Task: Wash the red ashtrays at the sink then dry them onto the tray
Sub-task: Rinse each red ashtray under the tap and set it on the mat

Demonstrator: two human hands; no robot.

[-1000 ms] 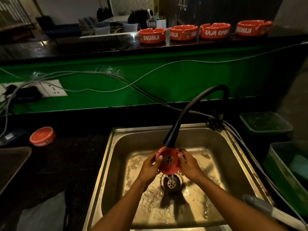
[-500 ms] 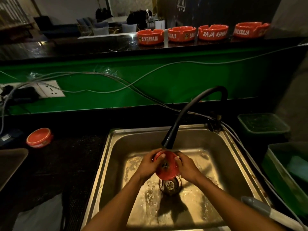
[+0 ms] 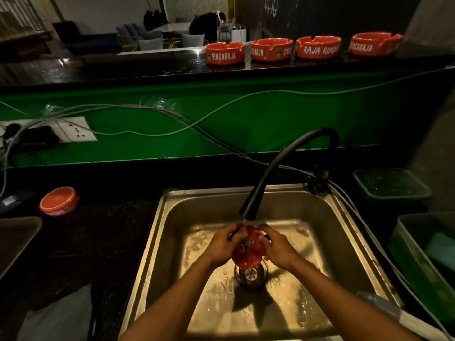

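Round red ashtray [image 3: 247, 252] tilted steeper than before — both hands' fingers [image 3: 231, 233] curled round its glossy rim.

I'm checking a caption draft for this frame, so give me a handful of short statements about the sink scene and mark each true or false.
1. Both hands hold one red ashtray under the black faucet. True.
2. Six ashtrays stand on the upper counter. False: four stand there.
3. Water runs from the faucet onto the held ashtray. True.
4. The ashtray left of the sink stands upright. False: that ashtray lies upside down.
5. The left hand rests on the sink rim. False: it grips the ashtray, as the right hand does.
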